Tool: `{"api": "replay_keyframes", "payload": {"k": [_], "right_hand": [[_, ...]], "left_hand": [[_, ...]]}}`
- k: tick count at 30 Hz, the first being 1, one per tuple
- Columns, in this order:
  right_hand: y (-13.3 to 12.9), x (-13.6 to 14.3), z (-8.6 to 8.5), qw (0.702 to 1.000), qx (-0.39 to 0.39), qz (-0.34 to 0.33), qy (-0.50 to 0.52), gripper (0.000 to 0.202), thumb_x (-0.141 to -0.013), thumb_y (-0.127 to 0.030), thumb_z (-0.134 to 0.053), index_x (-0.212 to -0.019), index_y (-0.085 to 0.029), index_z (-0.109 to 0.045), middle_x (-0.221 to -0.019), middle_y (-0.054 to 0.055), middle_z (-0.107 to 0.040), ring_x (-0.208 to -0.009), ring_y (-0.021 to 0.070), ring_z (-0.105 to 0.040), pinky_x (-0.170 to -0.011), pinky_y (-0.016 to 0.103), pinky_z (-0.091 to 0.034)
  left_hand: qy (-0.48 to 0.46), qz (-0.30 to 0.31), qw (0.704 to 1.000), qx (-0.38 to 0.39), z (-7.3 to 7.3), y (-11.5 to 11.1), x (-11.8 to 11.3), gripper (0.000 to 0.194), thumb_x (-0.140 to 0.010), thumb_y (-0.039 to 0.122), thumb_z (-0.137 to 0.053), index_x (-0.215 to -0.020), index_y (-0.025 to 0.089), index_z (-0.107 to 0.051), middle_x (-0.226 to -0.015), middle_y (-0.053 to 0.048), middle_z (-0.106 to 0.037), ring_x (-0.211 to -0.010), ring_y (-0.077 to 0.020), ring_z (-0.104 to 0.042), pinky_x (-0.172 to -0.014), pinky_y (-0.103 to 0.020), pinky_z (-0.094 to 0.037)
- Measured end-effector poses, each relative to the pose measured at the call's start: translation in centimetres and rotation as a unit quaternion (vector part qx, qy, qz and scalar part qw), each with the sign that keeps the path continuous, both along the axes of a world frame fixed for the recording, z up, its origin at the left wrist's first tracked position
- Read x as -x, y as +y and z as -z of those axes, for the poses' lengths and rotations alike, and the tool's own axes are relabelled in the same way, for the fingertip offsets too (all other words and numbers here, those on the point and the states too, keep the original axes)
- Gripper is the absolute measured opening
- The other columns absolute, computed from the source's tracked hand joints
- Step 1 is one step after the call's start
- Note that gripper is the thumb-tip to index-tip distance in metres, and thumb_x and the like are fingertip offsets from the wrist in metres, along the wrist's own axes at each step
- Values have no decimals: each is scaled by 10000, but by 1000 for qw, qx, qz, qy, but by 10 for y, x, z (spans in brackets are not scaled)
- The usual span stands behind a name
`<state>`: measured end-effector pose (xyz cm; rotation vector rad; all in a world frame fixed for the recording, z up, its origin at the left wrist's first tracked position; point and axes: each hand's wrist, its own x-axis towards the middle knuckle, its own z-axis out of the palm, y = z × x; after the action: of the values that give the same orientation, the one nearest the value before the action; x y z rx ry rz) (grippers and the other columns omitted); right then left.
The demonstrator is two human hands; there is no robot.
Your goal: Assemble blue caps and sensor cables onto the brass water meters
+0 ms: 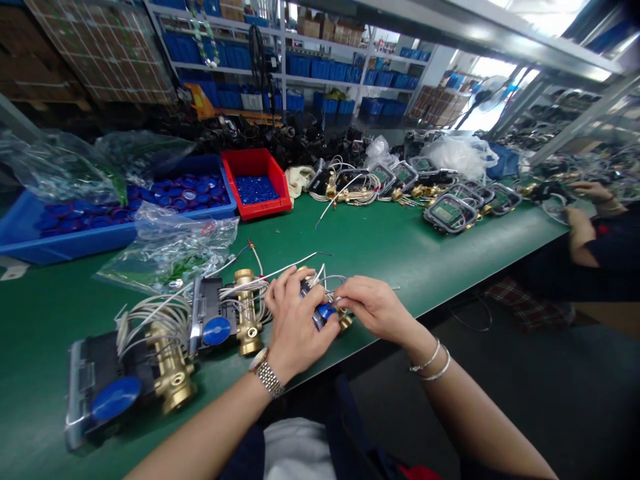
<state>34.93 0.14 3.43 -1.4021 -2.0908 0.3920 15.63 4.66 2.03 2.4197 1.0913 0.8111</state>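
Note:
My left hand [300, 320] is wrapped over a meter with a blue round disc [326, 311] and a brass pipe body [345, 321], mostly hidden under my fingers. Thumb and fingertips of my right hand [373, 308] pinch a thin grey cable at the meter's right side; its end is hidden. Left of my hands lies a second meter [216, 331] with a dark housing, a blue disc and a brass body [245, 300]. Farther left rests another such meter [117, 400], grey cables [150, 320] coiled over its brass body [173, 373].
Behind are clear plastic bags [175, 250], a blue bin [65, 248] of blue round discs and a red bin [265, 208] of small blue parts. Meters with clear covers [450, 213] line the green bench [360, 247]. A co-worker's hands [585, 210] are at far right.

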Motion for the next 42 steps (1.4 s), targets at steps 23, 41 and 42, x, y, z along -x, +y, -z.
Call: {"api": "replay_keyframes", "payload": {"k": [23, 41, 42], "right_hand": [[-1, 21, -38, 983, 58, 15, -173, 188, -998, -232, -492, -851, -186, -601, -777, 33, -647, -711, 157, -551, -673, 295, -332], [22, -12, -10, 990, -1, -131, -53, 176, -1015, -251, -514, -991, -185, -676, -863, 46, -664, -816, 169, -579, -776, 297, -436], [23, -11, -13, 989, 6, -135, -59, 172, -1014, -248, -517, -984, -184, -675, -860, 44, -662, -820, 169, -580, -784, 297, -435]], "left_hand": [[-14, -2, 1000, 7, 2, -1, 1, 158, -790, 339, -686, -935, 276, -682, -1414, -58, -504, -1419, -356, -301, -1144, -627, -226], [-6, -7, 1000, 17, 1, -1, 3, 170, -785, 376, -681, -902, 259, -639, -1421, -56, -500, -1434, -335, -291, -1173, -590, -192], [-7, -7, 1000, 17, 1, -1, 3, 174, -786, 381, -679, -903, 259, -637, -1421, -56, -500, -1433, -336, -292, -1172, -589, -194]]}}
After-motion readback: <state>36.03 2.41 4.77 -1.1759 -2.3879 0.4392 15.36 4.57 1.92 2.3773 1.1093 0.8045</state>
